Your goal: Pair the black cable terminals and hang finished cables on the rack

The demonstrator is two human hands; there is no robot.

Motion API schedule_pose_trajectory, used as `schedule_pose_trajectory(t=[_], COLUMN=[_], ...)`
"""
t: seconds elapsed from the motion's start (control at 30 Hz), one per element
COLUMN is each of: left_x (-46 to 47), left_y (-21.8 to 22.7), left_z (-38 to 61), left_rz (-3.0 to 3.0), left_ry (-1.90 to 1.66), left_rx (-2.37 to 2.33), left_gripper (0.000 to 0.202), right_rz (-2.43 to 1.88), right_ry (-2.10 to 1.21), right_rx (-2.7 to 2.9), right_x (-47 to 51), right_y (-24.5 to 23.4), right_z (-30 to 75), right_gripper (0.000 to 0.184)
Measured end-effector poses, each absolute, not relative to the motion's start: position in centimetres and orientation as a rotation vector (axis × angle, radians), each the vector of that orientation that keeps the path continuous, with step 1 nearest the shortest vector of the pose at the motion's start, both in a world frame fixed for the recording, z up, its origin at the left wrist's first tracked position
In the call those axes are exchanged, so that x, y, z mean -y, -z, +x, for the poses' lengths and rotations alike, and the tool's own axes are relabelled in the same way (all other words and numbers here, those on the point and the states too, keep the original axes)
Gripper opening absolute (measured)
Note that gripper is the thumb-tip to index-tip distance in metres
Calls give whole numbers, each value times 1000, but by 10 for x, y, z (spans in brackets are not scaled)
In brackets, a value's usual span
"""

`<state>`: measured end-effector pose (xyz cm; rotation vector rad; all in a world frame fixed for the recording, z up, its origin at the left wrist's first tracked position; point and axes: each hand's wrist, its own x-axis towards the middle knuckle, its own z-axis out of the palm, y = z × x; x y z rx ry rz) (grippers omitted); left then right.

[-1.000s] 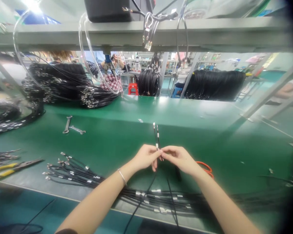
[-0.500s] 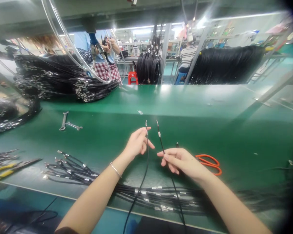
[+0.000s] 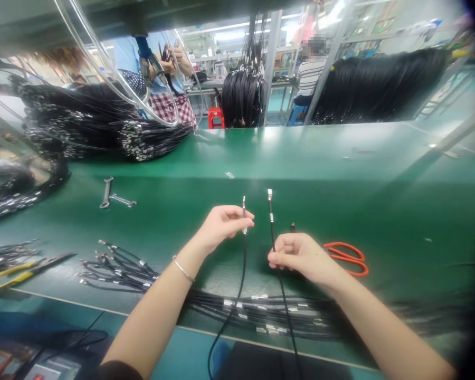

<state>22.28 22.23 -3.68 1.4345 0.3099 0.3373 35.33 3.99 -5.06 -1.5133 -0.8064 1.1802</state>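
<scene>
My left hand pinches a black cable just below its metal tip, which points up. Between thumb and fingers of my right hand is a second black cable, gripped lower down, its flat silver end raised and a white label beneath it. Both cables hang down past the table's front edge. Under my forearms lies a bundle of black cables with white labels and metal ends. Orange-handled scissors rest beside my right wrist, their blades mostly hidden.
Two wrenches lie on the green table. Yellow-handled pliers are at the left edge. Large cable bundles fill the back left, below clear tubes. Across the table a co-worker holds dark cables.
The fingers of both hands have closed more around their cables. My right hand and its cable have moved slightly right, and that cable's end has turned its flat side into view.
</scene>
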Motion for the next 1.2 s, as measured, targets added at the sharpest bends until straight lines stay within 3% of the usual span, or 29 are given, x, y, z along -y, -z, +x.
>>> schedule_pose_trajectory(t=[0.17,0.4,1.2], left_x=[-224,-222,-208], left_y=[32,37,34], left_z=[217,221,222], left_rz=[1492,1472,1361], left_ry=[-176,-339,-360], left_rx=[-227,-337,-301], left_gripper=[28,25,29], right_rz=[-1486,-1409,-1347], right_ry=[-1213,-1271,-1408], right_rx=[801,823,796], right_x=[-40,-40,-41], right_y=[51,54,62], right_z=[348,342,333], right_gripper=[47,45,37])
